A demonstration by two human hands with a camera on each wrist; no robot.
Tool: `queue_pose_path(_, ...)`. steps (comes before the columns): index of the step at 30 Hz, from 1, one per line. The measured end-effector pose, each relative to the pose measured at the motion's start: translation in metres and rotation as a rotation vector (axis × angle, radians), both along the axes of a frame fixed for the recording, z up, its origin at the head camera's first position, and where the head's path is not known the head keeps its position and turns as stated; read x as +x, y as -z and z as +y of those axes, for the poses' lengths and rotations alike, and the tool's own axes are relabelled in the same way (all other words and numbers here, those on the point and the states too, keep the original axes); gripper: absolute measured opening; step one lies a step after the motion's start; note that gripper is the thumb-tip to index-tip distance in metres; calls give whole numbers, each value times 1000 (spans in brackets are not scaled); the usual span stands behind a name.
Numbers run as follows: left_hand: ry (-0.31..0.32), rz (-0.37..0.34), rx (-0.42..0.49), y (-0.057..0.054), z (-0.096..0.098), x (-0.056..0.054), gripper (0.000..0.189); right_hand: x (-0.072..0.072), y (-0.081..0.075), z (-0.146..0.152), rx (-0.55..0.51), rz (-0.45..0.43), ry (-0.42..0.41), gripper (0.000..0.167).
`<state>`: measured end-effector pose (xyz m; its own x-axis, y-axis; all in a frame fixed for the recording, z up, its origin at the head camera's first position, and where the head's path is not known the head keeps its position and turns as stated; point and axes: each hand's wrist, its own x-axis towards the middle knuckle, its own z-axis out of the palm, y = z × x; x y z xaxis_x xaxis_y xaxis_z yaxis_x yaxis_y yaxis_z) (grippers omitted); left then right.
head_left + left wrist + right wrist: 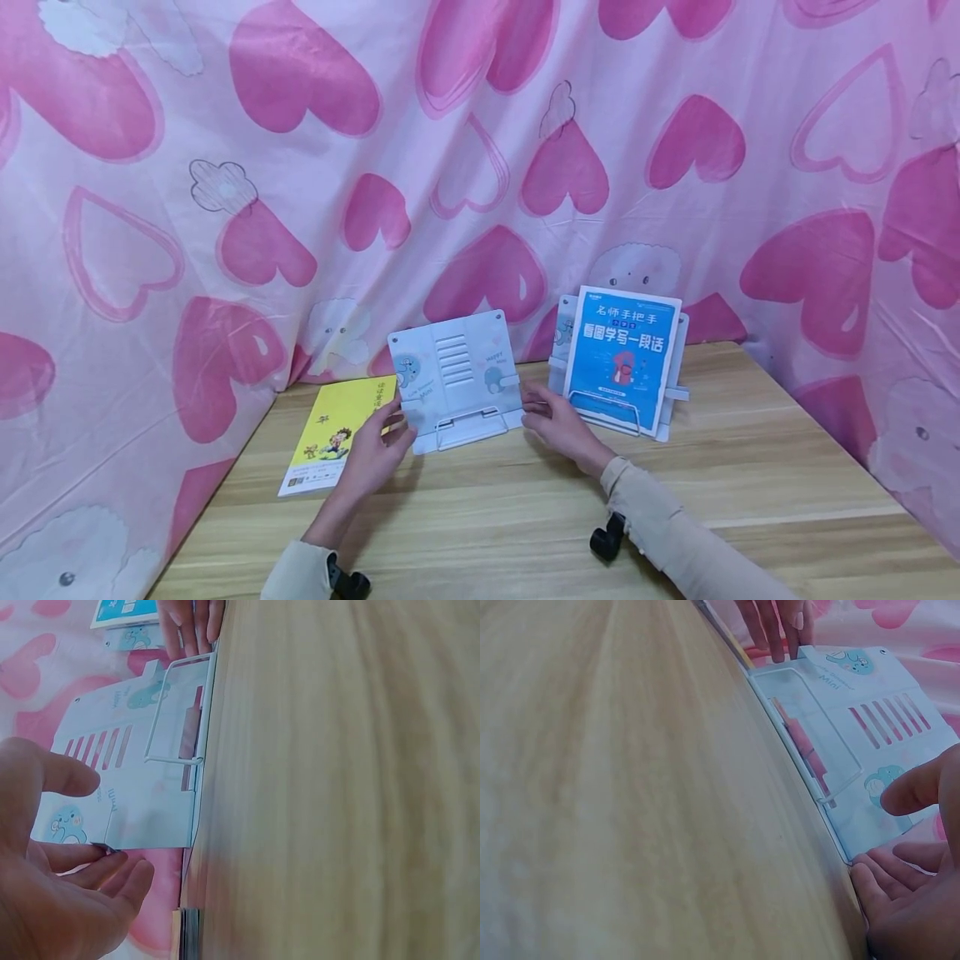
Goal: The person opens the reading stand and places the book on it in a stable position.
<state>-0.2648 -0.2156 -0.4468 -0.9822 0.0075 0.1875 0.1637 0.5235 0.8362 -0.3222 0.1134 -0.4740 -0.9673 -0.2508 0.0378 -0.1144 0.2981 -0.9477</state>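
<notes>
A pale blue book stand (480, 392) with cartoon animals and a row of slots leans back upright on the table, its wire holder folded out in front. At its left edge is my left hand (378, 450); in the left wrist view the fingertips (112, 859) meet the side edge while the thumb stays apart from the panel. My right hand (558, 425) is at the opposite edge, with fingers (889, 874) by the lower corner and the thumb (915, 787) raised off the front. Neither hand is closed round the stand.
On the right, a blue-covered book (622, 358) rests on a second stand (676, 367) behind its wire holder. A yellow book (330, 437) lies flat at the left, partly behind my left hand. The wooden table (510, 517) ends at a pink heart-patterned curtain (465, 167).
</notes>
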Motion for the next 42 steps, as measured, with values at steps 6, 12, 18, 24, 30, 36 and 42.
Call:
queue_pose_path(6, 17, -30, 23, 2, -2, 0, 73, -1, 0, 1, -7, -20, -2, 58)
queue_pose_path(12, 22, -65, 27, 2, -1, -1, 77, -2, 1, 1, -8, -36, 9, 55)
queue_pose_path(18, 37, -85, 43, 2, -2, -3, 79, -2, 1, 2, -9, -38, 14, 53)
queue_pose_path(24, 46, -94, 44, 1, -4, -3, 79, -2, 3, 0, 13, -18, 31, 51)
queue_pose_path(30, 35, -80, 27, 0, -5, -1, 75, 2, 2, -6, 9, -17, 128, 50)
queue_pose_path(36, -26, -69, -18, -5, -15, -1, 64, 15, -6, -16, -20, 54, 189, 25)
queue_pose_path(42, -98, -109, -57, -11, -37, 0, 62, 37, -9, -34, -3, 78, -44, 22)
